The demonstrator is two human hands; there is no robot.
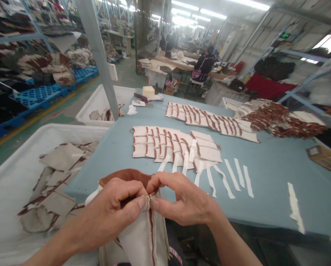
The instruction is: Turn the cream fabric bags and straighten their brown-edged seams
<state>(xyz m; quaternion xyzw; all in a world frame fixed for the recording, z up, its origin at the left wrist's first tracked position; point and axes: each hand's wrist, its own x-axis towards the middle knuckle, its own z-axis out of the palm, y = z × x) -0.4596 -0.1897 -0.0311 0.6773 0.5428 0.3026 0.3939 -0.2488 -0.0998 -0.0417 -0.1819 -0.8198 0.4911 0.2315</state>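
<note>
A cream fabric piece with brown trim (137, 229) hangs at the table's near edge, its upper rim showing a brown inner side. A seam with a brown line runs down its front. My left hand (115, 207) pinches the top edge just left of that seam. From the other side, my right hand (182, 199) pinches the same edge, thumb in front and fingers behind. The two thumbs almost meet at the seam. Ahead of my hands lies an overlapping row of cream panels with brown edging (165, 142), with several white strips (228, 181) beside and over it.
A blue-green table (265, 166) stretches ahead. White bins (4, 184) stand at left, the nearer holding cream pieces (62, 159). Another panel row (209, 120) and a brown-and-cream heap (279, 116) lie farther back. A grey post (98, 51) rises at left; a person (204, 66) sits beyond.
</note>
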